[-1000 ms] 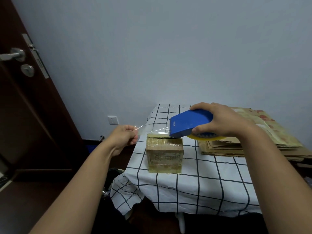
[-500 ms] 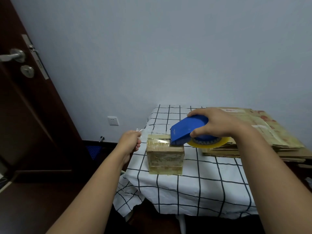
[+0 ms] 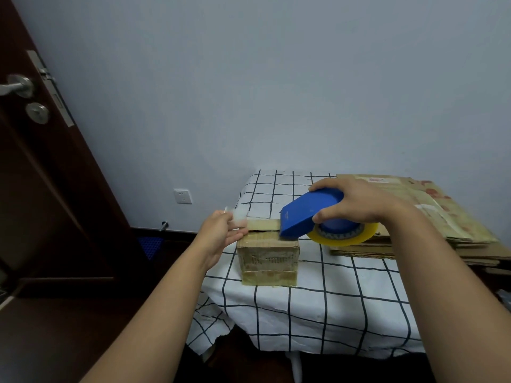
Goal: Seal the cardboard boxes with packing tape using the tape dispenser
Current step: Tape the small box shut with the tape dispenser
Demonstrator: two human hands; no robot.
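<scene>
Centre frame: small cardboard box [image 3: 268, 255] on checked tablecloth [image 3: 318, 308]. Left hand [image 3: 221, 236] pinching tape end [image 3: 236, 218] taut; right hand [image 3: 356, 203] curled round blue tape dispenser [image 3: 307, 214], pressing strip onto lid.

A white cloth with a black grid [image 3: 318, 313] covers the counter and hangs over its front and left edges, bunching at the front left corner. Behind the counter rises a plain pale wall [image 3: 276, 92], with a white socket [image 3: 182, 196] set low on it, left of the counter's far left corner. At the left stands a dark brown door [image 3: 41, 203] with a silver lever handle [image 3: 16, 85] and a round lock [image 3: 37, 111] beneath it. The floor [image 3: 69, 327] under it is dark.
</scene>
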